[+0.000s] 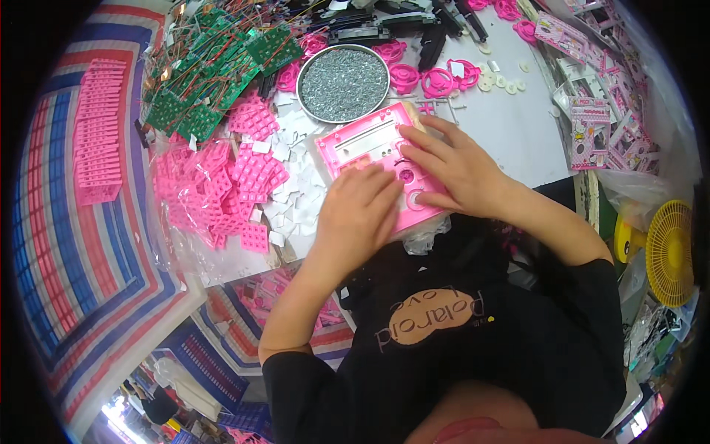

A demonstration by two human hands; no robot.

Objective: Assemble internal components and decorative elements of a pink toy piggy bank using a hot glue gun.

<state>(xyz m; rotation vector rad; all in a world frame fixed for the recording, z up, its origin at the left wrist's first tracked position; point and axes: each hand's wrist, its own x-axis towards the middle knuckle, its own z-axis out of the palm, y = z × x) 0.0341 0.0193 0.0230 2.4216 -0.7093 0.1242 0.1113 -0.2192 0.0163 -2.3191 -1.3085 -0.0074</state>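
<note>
A pink plastic casing [414,214] lies tilted at the table's front edge, its inner side facing up. It has a white strip with a long slot, small screw posts and round openings. My left hand [359,211] rests on its lower left part with fingers bent and close together; their tips hide what is under them. Across the right edge reaches my right hand [470,166], fingers on the face and thumb beside a white round piece [415,199] at the lower right. Just behind the casing stands a round metal tray [300,87] full of small screws [344,81].
Green circuit boards [200,89] with wires heap at the back left. Pink keypads [200,185] and white pieces [299,196] lie left of the casing. Black strip-shaped parts [362,33] and pink rings [438,81] sit behind. Printed pink panels [590,126] fill the right; a yellow fan [669,251] stands below.
</note>
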